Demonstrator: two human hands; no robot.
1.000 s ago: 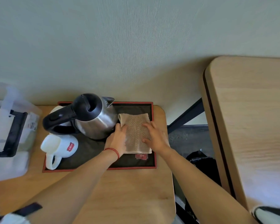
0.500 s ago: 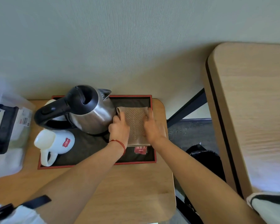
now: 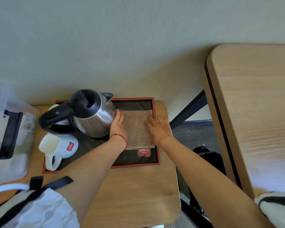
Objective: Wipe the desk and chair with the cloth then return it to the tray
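A folded beige cloth (image 3: 136,127) lies flat in the right half of the black tray with a red rim (image 3: 156,139) on the wooden desk (image 3: 135,191). My left hand (image 3: 118,125) rests along the cloth's left edge, between it and the steel kettle (image 3: 92,116). My right hand (image 3: 158,129) lies flat on the cloth's right edge with its fingers spread. Neither hand grips the cloth.
A white mug (image 3: 59,147) lies on the tray in front of the kettle. A clear plastic bag with boxes (image 3: 8,134) sits at the desk's left. A second wooden surface (image 3: 257,112) stands to the right across a gap. The wall is right behind the tray.
The cloth has been slid back and squared against the tray's right side, uncovering the red logo. My right hand has moved to the cloth's right edge and flattened.
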